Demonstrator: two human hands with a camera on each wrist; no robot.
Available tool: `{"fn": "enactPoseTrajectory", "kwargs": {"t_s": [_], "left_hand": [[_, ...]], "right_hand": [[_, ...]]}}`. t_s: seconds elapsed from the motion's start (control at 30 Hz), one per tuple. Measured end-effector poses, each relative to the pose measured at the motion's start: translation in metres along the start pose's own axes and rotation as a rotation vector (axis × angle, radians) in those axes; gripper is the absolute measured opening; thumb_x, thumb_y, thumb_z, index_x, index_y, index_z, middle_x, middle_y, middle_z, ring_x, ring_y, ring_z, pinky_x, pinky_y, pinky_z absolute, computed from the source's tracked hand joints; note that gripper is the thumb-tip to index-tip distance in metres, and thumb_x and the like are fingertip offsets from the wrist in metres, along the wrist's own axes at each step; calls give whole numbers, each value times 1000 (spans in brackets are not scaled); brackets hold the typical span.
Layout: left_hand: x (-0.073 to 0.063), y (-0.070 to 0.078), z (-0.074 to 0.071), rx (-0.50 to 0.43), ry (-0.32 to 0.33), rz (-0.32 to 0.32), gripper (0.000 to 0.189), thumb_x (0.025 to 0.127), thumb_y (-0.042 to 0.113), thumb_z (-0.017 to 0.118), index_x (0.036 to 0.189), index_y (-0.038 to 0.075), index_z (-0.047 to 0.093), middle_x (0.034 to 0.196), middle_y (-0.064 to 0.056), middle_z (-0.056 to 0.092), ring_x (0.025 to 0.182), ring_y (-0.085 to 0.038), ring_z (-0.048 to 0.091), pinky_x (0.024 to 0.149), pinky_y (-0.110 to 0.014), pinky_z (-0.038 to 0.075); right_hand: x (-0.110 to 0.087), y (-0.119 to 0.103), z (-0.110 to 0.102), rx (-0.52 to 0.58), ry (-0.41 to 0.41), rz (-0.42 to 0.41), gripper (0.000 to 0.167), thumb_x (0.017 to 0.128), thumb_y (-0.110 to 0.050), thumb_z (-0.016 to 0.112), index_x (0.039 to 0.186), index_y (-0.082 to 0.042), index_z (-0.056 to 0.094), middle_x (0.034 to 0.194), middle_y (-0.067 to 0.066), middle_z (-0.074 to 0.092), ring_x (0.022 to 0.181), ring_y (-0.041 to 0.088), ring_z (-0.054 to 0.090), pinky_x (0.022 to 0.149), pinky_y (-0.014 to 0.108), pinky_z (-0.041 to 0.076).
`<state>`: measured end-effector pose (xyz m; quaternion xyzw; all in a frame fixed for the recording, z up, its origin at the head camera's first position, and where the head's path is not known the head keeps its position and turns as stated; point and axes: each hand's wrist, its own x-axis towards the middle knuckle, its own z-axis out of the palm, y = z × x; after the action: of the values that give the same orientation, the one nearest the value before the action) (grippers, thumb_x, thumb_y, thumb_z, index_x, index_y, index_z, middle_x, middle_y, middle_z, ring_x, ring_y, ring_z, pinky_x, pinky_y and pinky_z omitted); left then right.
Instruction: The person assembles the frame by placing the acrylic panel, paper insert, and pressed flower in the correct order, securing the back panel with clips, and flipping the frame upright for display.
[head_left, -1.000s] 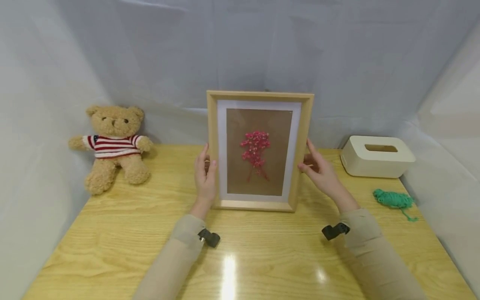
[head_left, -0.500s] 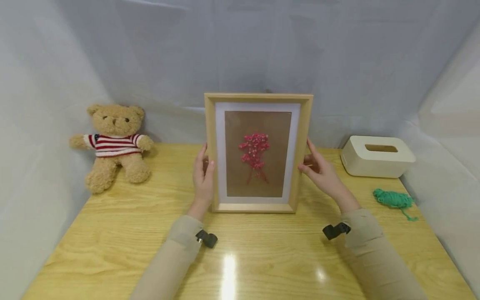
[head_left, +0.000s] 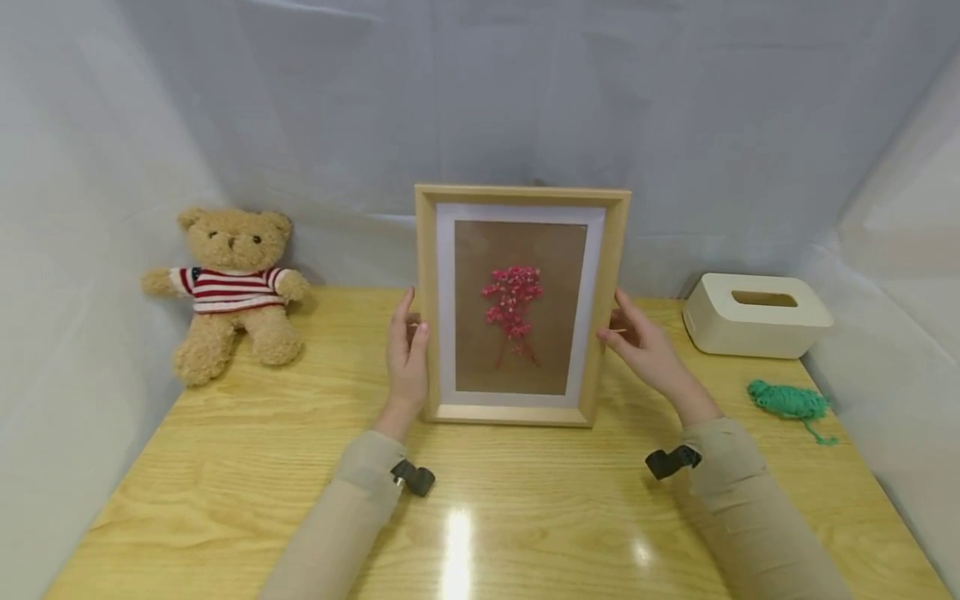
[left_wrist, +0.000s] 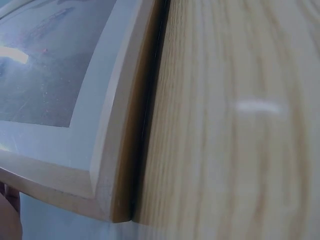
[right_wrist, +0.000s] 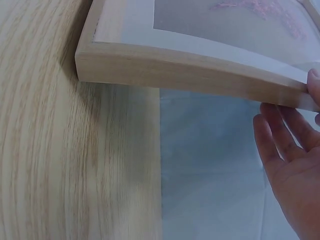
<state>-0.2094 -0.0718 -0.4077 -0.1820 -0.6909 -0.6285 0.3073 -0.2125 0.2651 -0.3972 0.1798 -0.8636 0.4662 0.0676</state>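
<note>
Upright on the wooden table (head_left: 480, 492) stands a picture frame (head_left: 615, 250) with a pale wood border, leaning back slightly. Inside its white mat are pressed pink flowers (head_left: 513, 300) on a brown ground. My left hand (head_left: 407, 358) holds the frame's left side with the thumb toward the front; only a bit of this hand (left_wrist: 9, 212) shows in the left wrist view. On the other side my right hand (head_left: 641, 346) grips the right edge. In the right wrist view, that hand's thumb lies at the front and its fingers (right_wrist: 282, 132) go behind the border.
A teddy bear (head_left: 234, 292) in a striped sweater sits at the back left. To the back right is a cream tissue box (head_left: 757, 321), with a bundle of green yarn (head_left: 787, 400) before it. Pale cloth (head_left: 540, 92) hangs behind the table.
The picture frame shifted slightly left, then back right, its lower edge now a touch nearer. My left hand moved a little left; the right hand stayed almost still.
</note>
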Motion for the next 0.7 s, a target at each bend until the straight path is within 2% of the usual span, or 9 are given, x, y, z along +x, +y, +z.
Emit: {"fn": "enactPoseTrajectory", "kwargs": {"t_s": [0.1,0.2,0.3,0.4,0.47,0.53,0.63,0.7], "left_hand": [[0,-1,0,-5,-1,-8,44,94,-6,42,138,-11,35,98,-27,47,89,-8,43,76,-21,38],[0,-2,-1,-6,3,-12,44,95,-6,41,138,-11,35,100,-27,47,91,-8,43,78,-22,38],[0,-4,-1,-8,11,-5,43,94,-7,39,137,-12,35,100,-27,47,92,-9,43,79,-23,38],[0,-4,-1,-17,20,-4,43,95,-7,37,137,-13,35,96,-23,47,87,-10,42,75,-23,38],[1,-4,-2,-28,21,-10,43,95,-6,36,137,-13,34,92,-21,46,81,-10,41,71,-22,37],[2,-5,-4,-47,27,-28,43,95,-5,36,137,-13,35,90,-23,45,75,-11,41,66,-22,37],[4,-12,-9,-56,31,-71,45,95,-1,35,140,-11,34,89,-31,44,70,-15,44,63,-24,40],[6,-22,-16,-47,33,-115,47,96,1,36,142,-7,34,93,-35,45,69,-21,46,64,-27,43]], "right_hand": [[1,0,0,6,5,-6,68,97,-5,55,151,0,14,120,30,55,110,38,55,90,20,45],[1,-1,-2,47,22,-21,67,98,-6,52,153,-5,14,119,29,57,105,24,58,84,11,43],[2,0,-4,98,33,-43,65,100,-8,49,154,-13,13,121,28,58,99,8,58,83,12,45],[1,1,-6,119,27,-55,64,101,-10,48,154,-16,13,122,26,57,96,-1,57,85,14,45],[1,2,-7,120,24,-63,64,101,-11,48,154,-15,13,122,27,57,97,-2,57,87,14,45],[1,3,-8,126,24,-61,63,101,-11,47,154,-15,13,123,27,56,100,0,57,88,14,44],[-1,4,-10,107,26,-56,60,102,-12,44,154,-14,14,126,26,54,107,12,57,92,19,44],[-2,5,-13,54,36,-61,57,103,-13,42,154,-11,16,127,25,55,111,23,56,95,29,45]]}}
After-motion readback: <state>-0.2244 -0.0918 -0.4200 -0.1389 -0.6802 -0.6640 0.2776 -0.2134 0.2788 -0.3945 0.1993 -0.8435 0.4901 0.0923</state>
